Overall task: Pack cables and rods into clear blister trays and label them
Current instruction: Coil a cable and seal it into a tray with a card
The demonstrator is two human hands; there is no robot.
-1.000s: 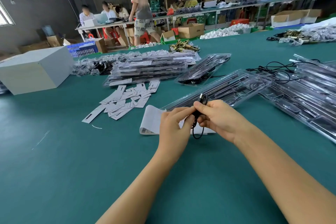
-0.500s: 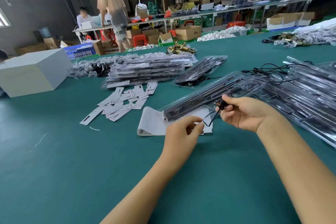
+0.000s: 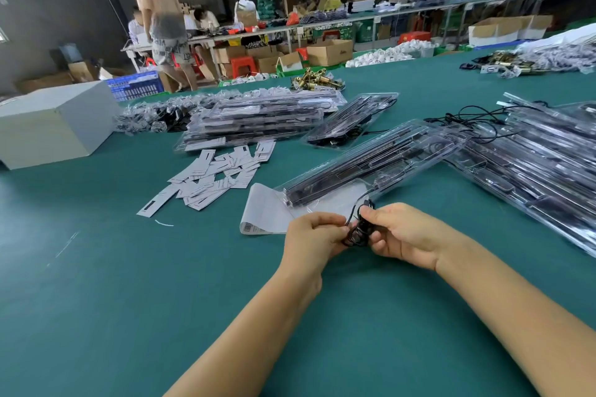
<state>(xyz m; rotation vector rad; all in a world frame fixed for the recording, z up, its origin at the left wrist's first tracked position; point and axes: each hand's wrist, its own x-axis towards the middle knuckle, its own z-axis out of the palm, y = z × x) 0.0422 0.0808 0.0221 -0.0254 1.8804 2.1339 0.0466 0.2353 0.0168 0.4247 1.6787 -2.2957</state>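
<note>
A thin black cable [image 3: 358, 229], coiled into small loops, is held between my two hands just above the green table. My left hand [image 3: 314, 237] pinches the coil from the left. From the right, my right hand [image 3: 408, 235] grips it with curled fingers. One strand runs up toward a clear blister tray [image 3: 380, 159] lying diagonally just beyond my hands, with a black rod inside. A white label sheet [image 3: 266, 213] with a barcode lies partly under that tray.
Loose white label cards [image 3: 213, 179] are scattered to the left. Stacks of filled trays [image 3: 258, 121] lie behind them and more trays [image 3: 541, 158] at right with loose cables [image 3: 474, 121]. A grey box [image 3: 51, 126] stands far left. People work at tables behind.
My right hand has come back from the tray toward my left hand, bringing the cable. Both hands now hold the cable as a small coil. A person behind walked left.
</note>
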